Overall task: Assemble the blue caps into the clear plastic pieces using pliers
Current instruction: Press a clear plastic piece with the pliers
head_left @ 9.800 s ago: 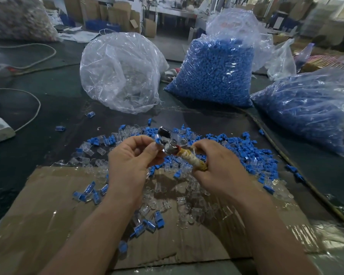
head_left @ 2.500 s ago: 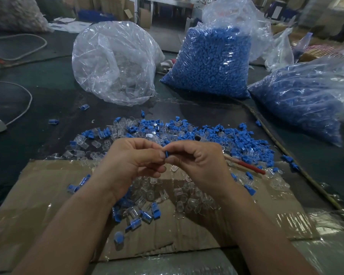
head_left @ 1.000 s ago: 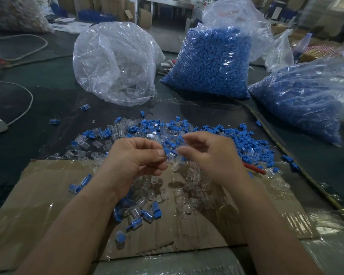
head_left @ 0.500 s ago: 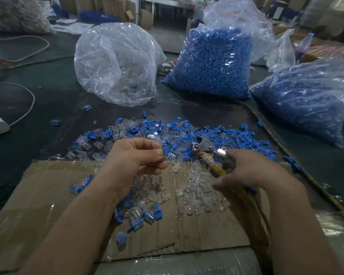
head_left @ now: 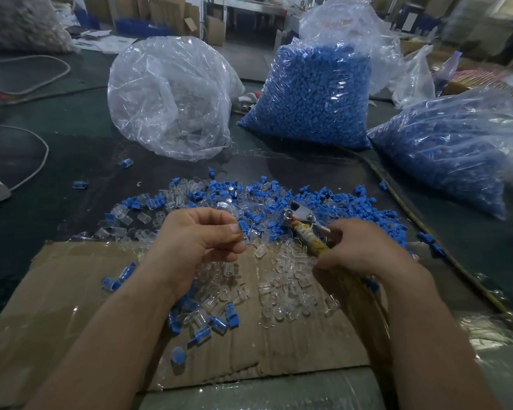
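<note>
In the head view, your left hand [head_left: 199,241] is curled, with thumb and forefinger pinching a small part at their tips. A blue plastic cap [head_left: 242,226] shows there, seemingly set against a clear plastic piece, though the clear part is too small and glassy to be sure of. Your right hand [head_left: 365,250] is wrapped round the handles of the metal pliers [head_left: 298,216], whose grips are wound in yellowish tape. The steel head points away from you, just right of the left fingertips and apart from the pinched part. You cannot tell from here whether the jaws are parted.

Just beyond both hands lies the loose heap of blue caps and clear tubular pieces [head_left: 264,193]. Between and under your wrists, more clear pieces lie scattered on the brown cardboard sheet [head_left: 71,306]. By the left wrist lie several capped clear pieces [head_left: 208,324].

Expect the pinched part to weigh almost nothing and to be hard, smooth moulded plastic that slips easily from dry fingertips. The clear body is probably thin-walled, so it may crack or whiten under a hard squeeze.

Hold it by the sides of the clear body, back from the open end, so the cap faces the pliers head. Set the jaws over the cap's end and the body's far end, so the push runs along its length. Rely on the taped grips for purchase and close gently.
</note>
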